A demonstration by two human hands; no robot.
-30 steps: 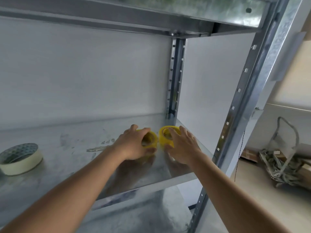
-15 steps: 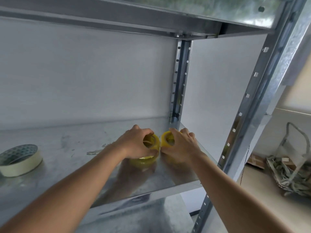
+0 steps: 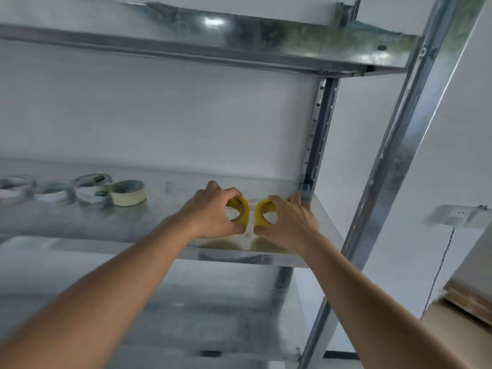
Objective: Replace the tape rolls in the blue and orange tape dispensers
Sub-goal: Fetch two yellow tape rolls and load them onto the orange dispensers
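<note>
We see left hand (image 3: 213,213) gripping a yellow tape roll (image 3: 243,212) | right hand (image 3: 288,222) gripping another yellow roll (image 3: 259,214) | both above the metal shelf (image 3: 170,225) | four pale rolls (image 3: 80,193) far left

white roll (image 3: 91,191), shelf's (image 3: 165,193) back left: green marks on the side, too blurred to read
cream roll (image 3: 128,193), beside it: dotted inner print, no letters legible
yellow rolls: no print visible

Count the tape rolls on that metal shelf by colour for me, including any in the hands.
Yellow tape rolls: 2, one in the left hand at, one in the right hand at
Cream masking tape roll: 1
White or pale rolls: 3 at
Total: 6
</note>
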